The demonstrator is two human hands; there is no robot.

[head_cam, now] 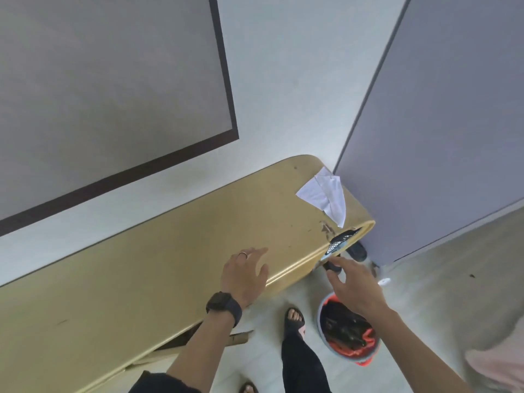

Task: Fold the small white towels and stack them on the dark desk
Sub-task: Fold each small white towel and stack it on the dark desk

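Observation:
One small white towel [323,194] lies loosely folded at the far right corner of a tan table [170,251], with one end drooping over the edge. My left hand [245,272], with a ring and a dark watch, hovers open over the table's near edge, well short of the towel. My right hand [354,285] reaches to the table's right corner. Its thumb and fingers pinch the black end of a dark patterned object [340,242] that lies on the edge just below the towel.
On the floor under my right arm stands a round basin [323,313] holding red and black items. My sandalled foot [295,319] is beside it. A grey partition [439,109] stands right of the table; a dark-framed panel [113,80] hangs on the wall.

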